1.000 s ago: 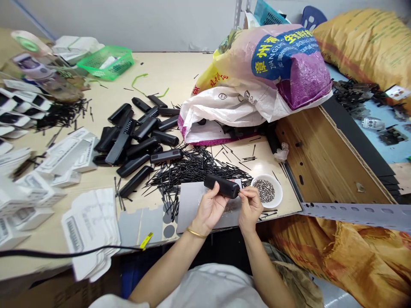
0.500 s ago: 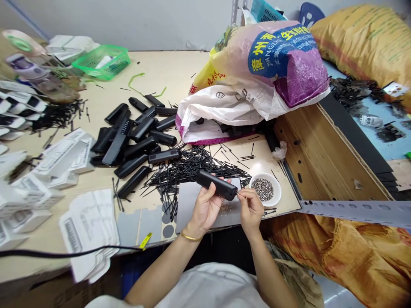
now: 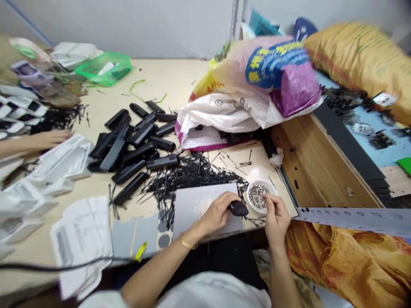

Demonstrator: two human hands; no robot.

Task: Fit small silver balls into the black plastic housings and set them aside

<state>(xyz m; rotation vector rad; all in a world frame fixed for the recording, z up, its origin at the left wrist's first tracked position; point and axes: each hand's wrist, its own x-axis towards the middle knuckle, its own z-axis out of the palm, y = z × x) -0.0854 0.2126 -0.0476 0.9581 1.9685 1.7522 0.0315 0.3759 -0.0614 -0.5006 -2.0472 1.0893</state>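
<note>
The left hand (image 3: 218,214) has its grip closed around a black plastic casing (image 3: 238,208), covering most of it from above; only one end comes out, toward the white bowl (image 3: 271,188). The casing is over the right side of the grey sheet (image 3: 186,203), just beside the bowl; whether it rests on the sheet, I cannot tell. The right hand (image 3: 277,216) is at the bowl with a narrow grip, thumb and finger close together above the small metal pieces (image 3: 257,195) — if one piece is between them, I cannot tell.

In my judgement, the first danger is here: pieces so small and smooth can slip from the fingertips, or two can come together. A dropped piece could roll over the front edge of the worktop (image 3: 170,68), which is near, or be lost among the loose thin black rods (image 3: 202,169). The bowl also stands near this edge, so a push from the right hand or a knock from the casing could tip it and scatter everything. The casing looks smooth — held loosely, it may turn in the palm.
</note>
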